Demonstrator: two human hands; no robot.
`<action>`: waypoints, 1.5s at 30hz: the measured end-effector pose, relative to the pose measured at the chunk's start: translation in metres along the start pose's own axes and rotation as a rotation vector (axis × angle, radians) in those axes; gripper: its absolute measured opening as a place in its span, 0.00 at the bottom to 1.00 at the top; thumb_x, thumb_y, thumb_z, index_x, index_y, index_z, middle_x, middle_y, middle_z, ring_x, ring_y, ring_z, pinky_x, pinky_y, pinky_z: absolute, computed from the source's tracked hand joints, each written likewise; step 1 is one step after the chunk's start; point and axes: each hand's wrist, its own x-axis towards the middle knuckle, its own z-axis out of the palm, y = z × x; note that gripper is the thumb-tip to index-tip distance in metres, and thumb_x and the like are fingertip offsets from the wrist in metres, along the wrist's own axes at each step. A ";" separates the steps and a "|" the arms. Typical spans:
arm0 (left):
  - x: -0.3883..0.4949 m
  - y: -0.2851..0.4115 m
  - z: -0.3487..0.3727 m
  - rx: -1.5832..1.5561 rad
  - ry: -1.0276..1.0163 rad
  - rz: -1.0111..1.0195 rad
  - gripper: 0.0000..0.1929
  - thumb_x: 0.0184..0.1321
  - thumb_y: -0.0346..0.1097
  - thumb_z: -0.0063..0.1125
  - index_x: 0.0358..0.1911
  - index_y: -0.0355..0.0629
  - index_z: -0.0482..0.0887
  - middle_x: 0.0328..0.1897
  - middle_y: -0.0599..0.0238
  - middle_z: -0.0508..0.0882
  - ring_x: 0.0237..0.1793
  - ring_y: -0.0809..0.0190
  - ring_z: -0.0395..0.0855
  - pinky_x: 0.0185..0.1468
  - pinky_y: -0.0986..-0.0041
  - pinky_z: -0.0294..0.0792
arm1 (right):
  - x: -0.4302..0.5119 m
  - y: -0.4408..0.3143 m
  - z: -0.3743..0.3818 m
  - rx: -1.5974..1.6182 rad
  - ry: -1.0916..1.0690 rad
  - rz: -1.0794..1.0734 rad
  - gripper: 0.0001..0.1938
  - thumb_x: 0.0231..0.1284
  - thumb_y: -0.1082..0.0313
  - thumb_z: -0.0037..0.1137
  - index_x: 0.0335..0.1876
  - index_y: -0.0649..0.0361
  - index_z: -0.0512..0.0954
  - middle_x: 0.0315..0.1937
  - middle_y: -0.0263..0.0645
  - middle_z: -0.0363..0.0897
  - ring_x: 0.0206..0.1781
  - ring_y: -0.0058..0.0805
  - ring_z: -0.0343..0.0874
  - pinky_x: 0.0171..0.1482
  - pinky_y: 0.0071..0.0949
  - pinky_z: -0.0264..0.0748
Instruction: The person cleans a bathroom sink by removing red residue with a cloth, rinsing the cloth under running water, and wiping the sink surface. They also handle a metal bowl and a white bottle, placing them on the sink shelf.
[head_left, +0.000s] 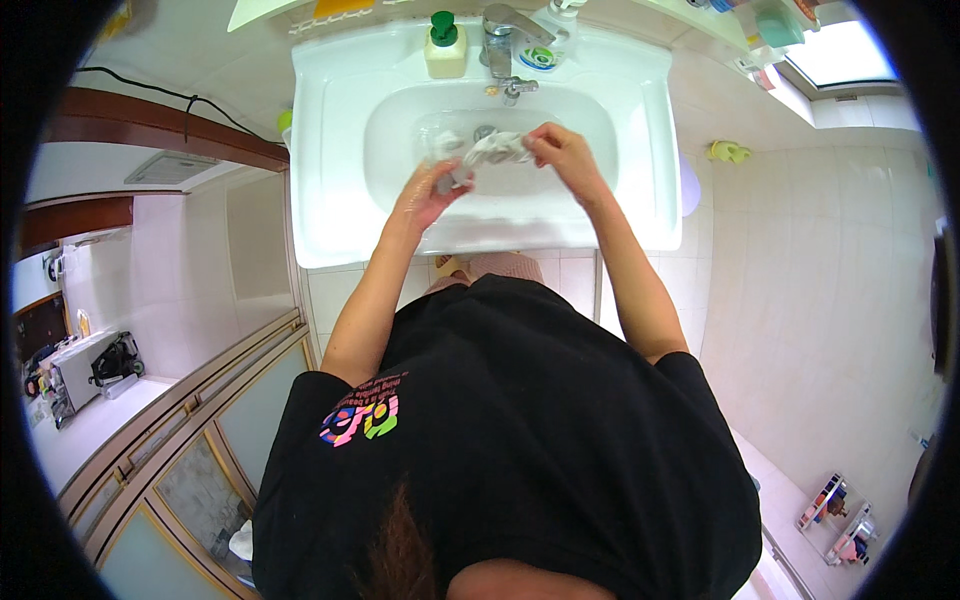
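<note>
A white and grey wet cloth (497, 148) is stretched, twisted, between my two hands above the basin of a white ceramic washbasin (330, 165). My left hand (436, 187) grips its left end, with a blurred part of the cloth hanging over the fingers. My right hand (559, 154) pinches the other end between thumb and fingers. Behind the hands, the chrome faucet (496, 45) stands at the basin's back edge, with a small tap (517, 88) below it. The cloth's exact kind cannot be told.
A pump bottle with a green top (446, 54) stands left of the faucet, and a white pump bottle (541, 52) stands right of it. A shelf edge (675, 19) overhangs the back. At the left are sliding door panels (259, 405) with framed glass.
</note>
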 end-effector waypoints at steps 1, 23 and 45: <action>0.002 0.004 -0.010 -0.125 0.085 0.015 0.19 0.57 0.24 0.63 0.52 0.36 0.75 0.42 0.55 0.80 0.37 0.60 0.77 0.40 0.72 0.74 | -0.002 -0.005 -0.011 -0.017 0.037 -0.018 0.10 0.64 0.64 0.60 0.36 0.65 0.80 0.28 0.30 0.79 0.30 0.17 0.74 0.36 0.19 0.72; 0.031 -0.106 0.072 0.329 -0.254 -0.215 0.15 0.58 0.34 0.64 0.47 0.44 0.75 0.39 0.63 0.84 0.40 0.65 0.82 0.48 0.70 0.76 | -0.059 0.086 -0.219 0.085 0.394 0.338 0.10 0.62 0.59 0.58 0.42 0.56 0.80 0.31 0.27 0.79 0.36 0.16 0.77 0.33 0.20 0.67; 0.132 -0.238 0.114 1.683 0.499 0.373 0.20 0.47 0.42 0.69 0.36 0.32 0.81 0.33 0.43 0.85 0.38 0.39 0.84 0.43 0.55 0.76 | 0.001 0.021 -0.371 -0.437 -0.030 0.007 0.06 0.62 0.67 0.53 0.40 0.61 0.75 0.33 0.28 0.75 0.36 0.18 0.70 0.38 0.20 0.68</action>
